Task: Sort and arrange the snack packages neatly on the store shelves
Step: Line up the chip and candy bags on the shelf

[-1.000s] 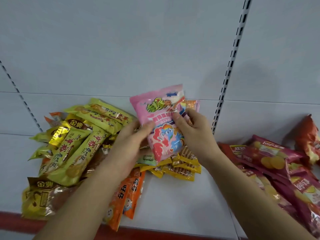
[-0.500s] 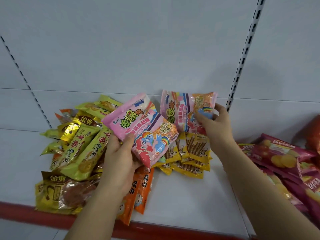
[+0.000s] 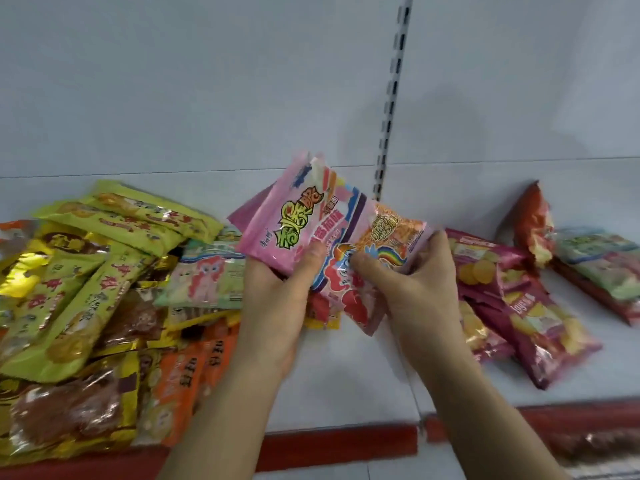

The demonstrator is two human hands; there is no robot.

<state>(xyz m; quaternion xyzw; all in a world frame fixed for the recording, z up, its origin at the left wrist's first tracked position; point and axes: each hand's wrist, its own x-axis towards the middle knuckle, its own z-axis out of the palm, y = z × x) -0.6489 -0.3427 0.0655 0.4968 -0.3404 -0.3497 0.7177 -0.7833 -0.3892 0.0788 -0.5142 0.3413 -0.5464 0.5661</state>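
Left hand: the left hand [image 3: 273, 306] reaches up from below, thumb pressed on the face of the pink snack packages [image 3: 325, 244], the other fingers curled behind them — a pinch on the lower left edge.
Right hand: the right hand [image 3: 412, 285] pinches the same stack from the right, thumb on the front by the rainbow print, fingers [image 3: 438, 242] wrapped round the right edge.
Held stack: several pink packages overlapping, tilted, lifted clear above the shelf [image 3: 346, 382]; the front one bears green lettering, the one behind an orange patch and a cartoon pony. How many are in the stack I cannot tell.
Left pile: yellow-green packages [image 3: 86, 289] lie heaped at the left of the shelf, touching gold foil packages [image 3: 69, 410] near the front edge.
Orange packs: orange packages [image 3: 187, 379] lie just beside the left forearm, partly under the green ones.
Pale green pack: a pale green package [image 3: 207, 275] with a pink figure lies flat, just left of the left hand.
Right side: purple chip bags [image 3: 526, 306] lie overlapping right of the right wrist; a red bag [image 3: 531, 223] leans at the back wall — further packets [image 3: 602, 268] beyond it.
Shelf edge: a red strip [image 3: 332, 445] runs along the front.
Back wall: a slotted upright [image 3: 391, 98] rises behind the stack.
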